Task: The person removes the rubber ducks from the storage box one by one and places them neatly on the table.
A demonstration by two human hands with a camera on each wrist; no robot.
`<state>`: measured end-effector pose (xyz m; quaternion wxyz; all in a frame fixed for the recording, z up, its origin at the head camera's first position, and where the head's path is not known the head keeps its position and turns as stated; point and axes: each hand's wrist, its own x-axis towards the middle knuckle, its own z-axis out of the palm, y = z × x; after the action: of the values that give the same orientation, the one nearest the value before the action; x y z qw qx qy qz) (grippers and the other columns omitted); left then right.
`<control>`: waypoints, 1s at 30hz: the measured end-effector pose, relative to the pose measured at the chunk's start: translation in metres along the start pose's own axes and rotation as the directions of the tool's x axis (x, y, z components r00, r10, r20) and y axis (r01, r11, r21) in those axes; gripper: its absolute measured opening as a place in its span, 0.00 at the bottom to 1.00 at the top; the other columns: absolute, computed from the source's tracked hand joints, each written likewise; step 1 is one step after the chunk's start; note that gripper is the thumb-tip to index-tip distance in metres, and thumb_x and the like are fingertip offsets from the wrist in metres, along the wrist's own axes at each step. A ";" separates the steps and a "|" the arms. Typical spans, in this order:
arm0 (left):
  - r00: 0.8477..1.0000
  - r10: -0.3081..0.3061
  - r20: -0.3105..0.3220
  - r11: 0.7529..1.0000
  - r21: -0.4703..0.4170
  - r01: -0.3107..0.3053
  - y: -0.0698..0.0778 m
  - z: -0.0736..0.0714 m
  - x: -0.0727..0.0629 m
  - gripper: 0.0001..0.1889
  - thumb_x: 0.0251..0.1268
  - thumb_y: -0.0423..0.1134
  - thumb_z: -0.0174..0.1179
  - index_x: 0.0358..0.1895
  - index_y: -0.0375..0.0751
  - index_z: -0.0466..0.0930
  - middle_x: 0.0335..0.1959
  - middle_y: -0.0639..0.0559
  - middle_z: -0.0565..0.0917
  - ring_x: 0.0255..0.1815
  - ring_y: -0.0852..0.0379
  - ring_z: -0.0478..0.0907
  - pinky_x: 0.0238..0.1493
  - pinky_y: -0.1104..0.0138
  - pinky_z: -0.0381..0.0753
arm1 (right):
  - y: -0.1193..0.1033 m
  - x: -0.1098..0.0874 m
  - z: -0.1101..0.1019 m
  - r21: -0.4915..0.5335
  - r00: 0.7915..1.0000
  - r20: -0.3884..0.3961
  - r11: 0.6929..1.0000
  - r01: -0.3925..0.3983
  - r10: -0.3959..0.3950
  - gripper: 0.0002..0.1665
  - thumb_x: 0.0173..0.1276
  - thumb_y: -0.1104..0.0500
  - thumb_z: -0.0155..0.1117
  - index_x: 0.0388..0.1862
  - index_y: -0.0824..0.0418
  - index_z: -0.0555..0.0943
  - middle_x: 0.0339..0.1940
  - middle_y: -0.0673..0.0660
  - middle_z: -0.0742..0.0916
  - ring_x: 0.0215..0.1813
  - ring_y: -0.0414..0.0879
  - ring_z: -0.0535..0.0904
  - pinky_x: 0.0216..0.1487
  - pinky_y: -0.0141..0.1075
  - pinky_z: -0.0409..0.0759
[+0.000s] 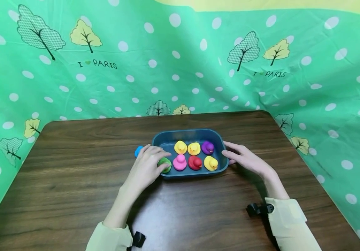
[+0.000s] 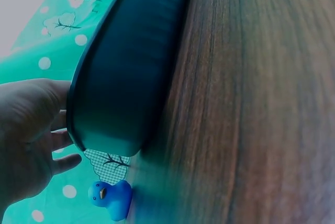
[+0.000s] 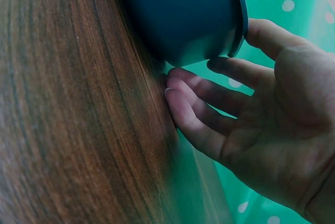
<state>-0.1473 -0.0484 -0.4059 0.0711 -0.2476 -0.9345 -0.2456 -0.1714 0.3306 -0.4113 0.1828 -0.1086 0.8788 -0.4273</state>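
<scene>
In the head view a dark blue rectangular tray point(image 1: 186, 134) holds rubber ducks. My left hand point(image 1: 148, 164) reaches over its left end, with thumb and index finger about a green duck point(image 1: 165, 164); the fingertips' contact is partly hidden. Beside it sit a pink duck point(image 1: 180, 162), a red duck point(image 1: 195, 162) and a yellow duck point(image 1: 211, 163). Behind them are two more yellow ducks point(image 1: 181, 147) and a purple duck point(image 1: 207, 147). My right hand point(image 1: 245, 158) grips the tray's right end, thumb at the rim and fingers along the outer wall point(image 3: 183, 14).
A blue duck point(image 2: 112, 199) stands on the table outside the tray, just past my left hand. The brown wood-grain table point(image 1: 73, 174) meets a green dotted cloth point(image 1: 173, 62) at its back and sides.
</scene>
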 end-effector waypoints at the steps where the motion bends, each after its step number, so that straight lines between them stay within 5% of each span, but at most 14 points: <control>1: 1.000 -0.004 0.005 1.000 0.000 0.004 0.000 0.000 0.000 0.16 0.63 0.42 0.73 0.54 0.48 0.89 0.53 0.50 0.89 0.63 0.47 0.80 0.77 0.44 0.65 | 0.000 0.000 0.000 0.000 1.000 0.000 1.000 0.000 0.000 0.36 0.82 0.43 0.53 0.82 0.51 0.62 0.79 0.63 0.72 0.57 0.51 0.84 0.68 0.54 0.78; 16: 0.997 -0.031 0.072 0.997 0.071 0.026 0.003 -0.004 0.008 0.18 0.60 0.45 0.75 0.52 0.47 0.90 0.52 0.50 0.90 0.63 0.48 0.79 0.78 0.45 0.64 | -0.002 0.001 0.001 -0.010 1.000 -0.001 1.000 0.004 -0.004 0.36 0.82 0.43 0.52 0.83 0.52 0.61 0.79 0.64 0.72 0.60 0.52 0.84 0.67 0.50 0.79; 30: 0.997 -0.021 0.074 0.996 0.088 0.014 0.003 -0.007 0.009 0.15 0.59 0.46 0.76 0.48 0.47 0.91 0.47 0.51 0.90 0.62 0.48 0.79 0.79 0.44 0.62 | -0.003 0.002 0.001 -0.011 1.000 -0.003 1.000 -0.016 0.016 0.36 0.82 0.41 0.52 0.83 0.51 0.61 0.80 0.62 0.71 0.67 0.57 0.79 0.68 0.57 0.78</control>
<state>-0.1537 -0.0456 -0.3963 0.0446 -0.2451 -0.9485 -0.1954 -0.1723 0.3274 -0.4095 0.1843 -0.1020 0.8823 -0.4209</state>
